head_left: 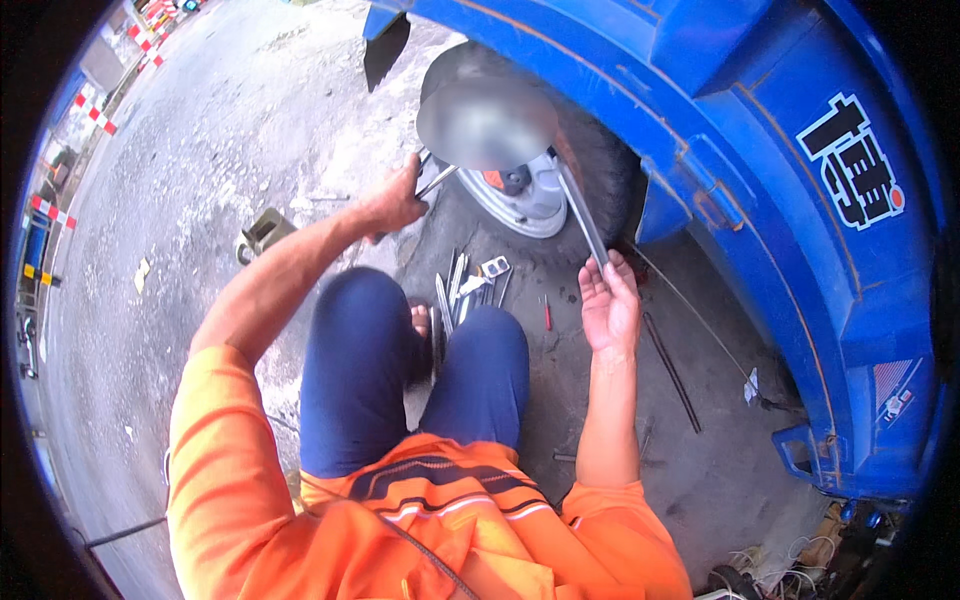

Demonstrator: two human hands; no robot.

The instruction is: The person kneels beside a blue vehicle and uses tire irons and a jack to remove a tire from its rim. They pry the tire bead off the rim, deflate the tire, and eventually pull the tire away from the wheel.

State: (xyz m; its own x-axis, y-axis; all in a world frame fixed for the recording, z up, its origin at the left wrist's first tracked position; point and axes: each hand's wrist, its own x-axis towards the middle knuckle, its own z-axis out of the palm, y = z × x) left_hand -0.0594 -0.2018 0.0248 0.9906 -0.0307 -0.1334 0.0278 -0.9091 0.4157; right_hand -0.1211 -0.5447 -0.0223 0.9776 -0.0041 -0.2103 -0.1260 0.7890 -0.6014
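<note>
A wheel with a silver rim (522, 210) and black tyre (612, 205) sits beneath a blue vehicle body (700, 90); a blurred oval patch covers its upper part. My left hand (398, 200) grips a slim metal tool (437, 180) that reaches toward the left of the rim. My right hand (610, 305) holds a long flat steel bar (582, 210), angled up to the rim's right side. Several metal levers (450, 295) and a small tray-like piece (494, 266) lie on the ground between my knees and the tyre.
On the rough concrete ground (200, 150) are an olive metal object (262, 234), a red-handled tool (547, 315), a long dark rod (670, 370) and a thin cable (700, 310). Red-and-white barriers (95, 115) stand at far left. Tangled wires (800, 555) lie at bottom right.
</note>
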